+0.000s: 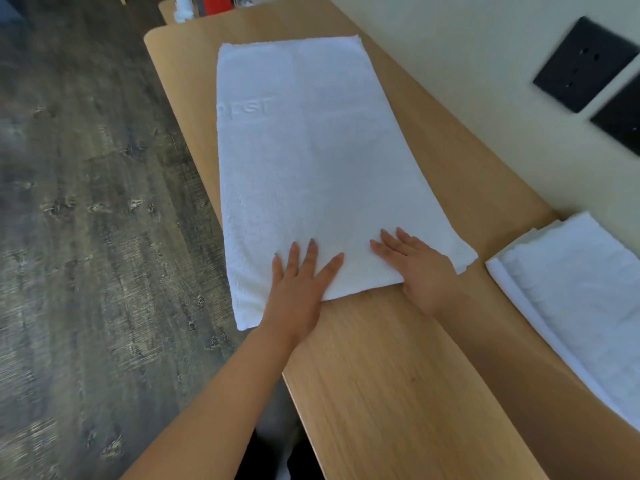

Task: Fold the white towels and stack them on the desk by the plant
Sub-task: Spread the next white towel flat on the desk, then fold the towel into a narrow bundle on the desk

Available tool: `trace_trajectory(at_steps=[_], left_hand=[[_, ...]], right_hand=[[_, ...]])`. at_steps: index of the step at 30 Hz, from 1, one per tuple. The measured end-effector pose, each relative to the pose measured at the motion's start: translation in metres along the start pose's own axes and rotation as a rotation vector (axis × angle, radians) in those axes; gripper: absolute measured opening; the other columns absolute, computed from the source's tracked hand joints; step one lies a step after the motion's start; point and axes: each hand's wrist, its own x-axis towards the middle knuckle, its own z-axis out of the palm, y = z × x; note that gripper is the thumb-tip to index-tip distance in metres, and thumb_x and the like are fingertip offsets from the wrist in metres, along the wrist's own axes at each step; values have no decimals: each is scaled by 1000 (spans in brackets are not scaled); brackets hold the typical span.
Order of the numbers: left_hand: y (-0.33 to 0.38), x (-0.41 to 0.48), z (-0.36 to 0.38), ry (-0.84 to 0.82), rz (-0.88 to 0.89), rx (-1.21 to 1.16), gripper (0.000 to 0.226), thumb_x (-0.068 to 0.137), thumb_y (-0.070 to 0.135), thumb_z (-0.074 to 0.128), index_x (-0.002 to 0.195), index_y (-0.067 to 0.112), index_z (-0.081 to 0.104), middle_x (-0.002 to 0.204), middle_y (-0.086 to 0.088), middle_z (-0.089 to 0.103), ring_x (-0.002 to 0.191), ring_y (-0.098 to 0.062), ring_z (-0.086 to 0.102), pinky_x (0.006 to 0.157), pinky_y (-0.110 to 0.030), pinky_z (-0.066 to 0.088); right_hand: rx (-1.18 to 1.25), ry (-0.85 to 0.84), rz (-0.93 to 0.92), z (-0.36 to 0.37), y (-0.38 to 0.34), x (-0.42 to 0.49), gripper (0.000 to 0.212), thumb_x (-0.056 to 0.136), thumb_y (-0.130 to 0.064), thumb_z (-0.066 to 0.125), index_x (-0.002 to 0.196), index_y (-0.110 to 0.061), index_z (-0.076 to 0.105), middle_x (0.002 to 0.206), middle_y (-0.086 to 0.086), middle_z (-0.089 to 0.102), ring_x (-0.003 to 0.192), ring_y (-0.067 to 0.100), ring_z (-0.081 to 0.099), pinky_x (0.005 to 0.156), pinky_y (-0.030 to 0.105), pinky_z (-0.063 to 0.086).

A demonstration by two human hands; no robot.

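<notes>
**user_a:** So your white towel [311, 168] is laid out flat and lengthwise on the wooden worktop [398, 375], running away from you. It looks folded over already, with doubled edges. The near left corner pokes out past the worktop's edge, over the dark wood-look floor [86, 202]. There's faint raised lettering toward the far left side, too blurry to read.

**user_b:** Yep, and both your hands are palm-down on its near end. Your left hand [298, 289] has the fingers straight and fanned apart, with the heel of the palm right at the towel's near edge. Your right hand [419, 268] sits just beside it toward the wall, fingers straight and closer together, wrist hanging off onto bare wood. You're not pinching anything, just pressing flat.

**user_a:** What about around it? To your right, near the wall [450, 46], there's a folded white towel pile [581, 299]. It's apart from the one under your hands, with a strip of bare wood between them, and part of it runs out of the shot.

**user_b:** Two black socket plates [581, 64] are on the wall above that, pretty smeared. At the far end, past the worktop, I can see something red [214, 3] and a white bundle [183, 8], but I can't tell what either is. Nothing is sitting on the towel except your hands.
</notes>
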Motion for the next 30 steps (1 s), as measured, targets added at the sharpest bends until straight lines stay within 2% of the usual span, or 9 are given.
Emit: trace_trajectory(at_steps=[2, 4, 9, 12, 15, 21, 24, 27, 30], left_hand=[[1, -4, -16, -112, 0, -20, 85, 94, -6, 34, 147, 40, -14, 159, -10, -17, 144, -36, -17, 117, -50, -7], [2, -9, -38, -248, 17, -89, 89, 89, -13, 33, 150, 41, -4, 160, -8, -12, 146, -33, -10, 118, -47, 0], [-6, -14, -101, -602, 28, -326, 76, 84, -11, 38, 143, 37, 37, 144, 0, 44, 125, -22, 44, 91, -25, 36], [-13, 0, -126, -825, -21, -280, 70, 78, -10, 51, 135, 31, 51, 130, -3, 55, 111, -26, 48, 86, -32, 38], [-18, 19, -144, -922, -46, -305, 60, 77, -13, 58, 129, 17, 57, 121, -11, 60, 103, -28, 52, 83, -32, 43], [-71, 76, -145, -484, 29, -325, 38, 77, -3, 51, 104, 24, 57, 107, -1, 59, 101, -25, 56, 83, -35, 47], [-93, 97, -116, -281, -13, -294, 44, 87, 10, 45, 118, 40, 52, 114, 12, 56, 104, -16, 54, 85, -30, 43], [-108, 103, -79, -52, 31, -139, 36, 90, 44, 36, 120, 40, 54, 115, 13, 57, 108, -14, 53, 83, -31, 36], [-119, 99, -53, 137, 91, -97, 64, 81, 73, 19, 107, 34, 63, 101, 13, 59, 94, -16, 55, 76, -32, 30]], right_hand=[[-37, -256, 2, -22, -6, 2, 74, 93, 6, 41, 152, -28, 14, 161, -3, 9, 147, 21, 14, 114, 35, 28], [-90, -490, -11, -41, -14, 6, 68, 98, -2, 37, 152, -32, 9, 161, -5, 8, 146, 18, 17, 113, 32, 27], [-24, -786, -12, -87, -33, 2, 33, 94, -18, 48, 125, -25, 58, 117, -1, 62, 101, 16, 61, 78, 22, 43], [120, -982, 42, -108, -33, 9, 27, 80, 3, 52, 98, -15, 61, 71, -9, 52, 60, 5, 48, 50, 14, 34], [176, -1115, 37, -124, -29, 28, 37, 79, -5, 65, 106, -28, 56, 82, -16, 54, 75, 4, 52, 63, 17, 41], [393, -578, 127, -120, 9, 68, 20, 90, -22, 63, 110, -18, 61, 102, -6, 61, 92, 11, 57, 71, 13, 41], [384, -419, 261, -84, 23, 78, 17, 95, -34, 54, 112, -30, 56, 105, -10, 61, 93, 9, 58, 82, 26, 46], [318, -227, 279, -49, 27, 74, 25, 98, -40, 46, 117, -29, 59, 109, -12, 62, 100, 10, 56, 87, 31, 43], [307, -63, 227, -35, 24, 69, 38, 95, -49, 34, 108, -27, 63, 96, -13, 64, 90, 11, 57, 77, 32, 44]])
